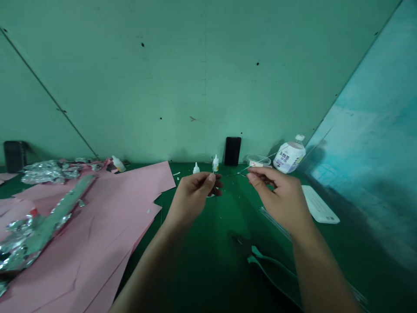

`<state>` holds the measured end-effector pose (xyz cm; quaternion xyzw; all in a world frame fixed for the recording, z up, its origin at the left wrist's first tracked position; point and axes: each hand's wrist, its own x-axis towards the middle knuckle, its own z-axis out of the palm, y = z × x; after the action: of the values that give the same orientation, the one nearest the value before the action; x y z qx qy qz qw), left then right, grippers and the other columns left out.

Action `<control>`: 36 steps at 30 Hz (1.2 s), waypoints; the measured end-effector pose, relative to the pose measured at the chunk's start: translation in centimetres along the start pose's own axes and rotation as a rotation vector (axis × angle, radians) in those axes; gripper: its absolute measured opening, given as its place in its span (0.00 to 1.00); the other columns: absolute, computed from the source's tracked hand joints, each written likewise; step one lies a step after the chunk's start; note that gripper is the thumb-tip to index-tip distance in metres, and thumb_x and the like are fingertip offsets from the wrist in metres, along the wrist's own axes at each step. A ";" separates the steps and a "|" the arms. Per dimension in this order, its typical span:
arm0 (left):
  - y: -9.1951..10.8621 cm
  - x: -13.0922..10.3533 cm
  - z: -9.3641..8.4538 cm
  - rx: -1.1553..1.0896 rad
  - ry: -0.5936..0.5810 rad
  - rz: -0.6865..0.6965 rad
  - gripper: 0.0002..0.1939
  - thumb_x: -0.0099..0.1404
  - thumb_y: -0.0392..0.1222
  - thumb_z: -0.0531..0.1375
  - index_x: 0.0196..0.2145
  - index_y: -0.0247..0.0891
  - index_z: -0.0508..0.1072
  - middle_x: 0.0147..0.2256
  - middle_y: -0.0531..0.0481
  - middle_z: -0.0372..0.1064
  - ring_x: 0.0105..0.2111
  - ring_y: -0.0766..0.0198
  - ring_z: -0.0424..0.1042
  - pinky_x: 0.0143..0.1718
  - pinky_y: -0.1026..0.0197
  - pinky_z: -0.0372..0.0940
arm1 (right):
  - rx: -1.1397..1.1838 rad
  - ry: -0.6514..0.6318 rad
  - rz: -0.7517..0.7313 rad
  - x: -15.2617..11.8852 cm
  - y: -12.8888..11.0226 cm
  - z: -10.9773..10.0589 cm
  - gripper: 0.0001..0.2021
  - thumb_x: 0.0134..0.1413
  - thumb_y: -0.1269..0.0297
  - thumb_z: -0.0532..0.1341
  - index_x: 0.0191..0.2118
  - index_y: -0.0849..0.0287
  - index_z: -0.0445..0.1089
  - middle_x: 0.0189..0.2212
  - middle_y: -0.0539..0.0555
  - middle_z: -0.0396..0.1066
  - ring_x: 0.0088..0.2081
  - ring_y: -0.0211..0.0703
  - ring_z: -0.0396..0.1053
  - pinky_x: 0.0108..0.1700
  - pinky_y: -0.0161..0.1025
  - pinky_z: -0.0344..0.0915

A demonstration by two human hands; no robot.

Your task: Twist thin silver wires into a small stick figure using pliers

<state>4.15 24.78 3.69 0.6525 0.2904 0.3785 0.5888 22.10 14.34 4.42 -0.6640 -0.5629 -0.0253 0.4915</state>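
Observation:
A thin wire runs between my two hands above the green table, and a long end of it seems to stick out up and to the right. My left hand pinches one end between thumb and fingertips. The other part is pinched by my right hand, thumb against forefinger. Below my right hand lie pliers with pale green handles, jaws pointing left. A bundle of thin straight wires lies on the table under my right wrist, partly hidden by my forearm.
Pink sheets and crumpled silver foil cover the left side. Small white glue bottles, a black phone, a clear round tub and a labelled drink bottle stand along the green wall. A white flat case lies right.

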 end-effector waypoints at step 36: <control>0.6 -0.2 -0.6 0.078 -0.076 0.082 0.11 0.63 0.41 0.64 0.43 0.35 0.75 0.26 0.52 0.73 0.28 0.66 0.73 0.33 0.63 0.68 | 1.103 -0.109 0.624 -1.5 -2.8 5.5 0.06 0.51 0.63 0.69 0.36 0.55 0.77 0.28 0.49 0.70 0.28 0.36 0.66 0.33 0.37 0.65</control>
<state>3.52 24.87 4.30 0.7002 0.2554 0.3659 0.5573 16.51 16.70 2.51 -0.4464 -0.2974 0.4467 0.7161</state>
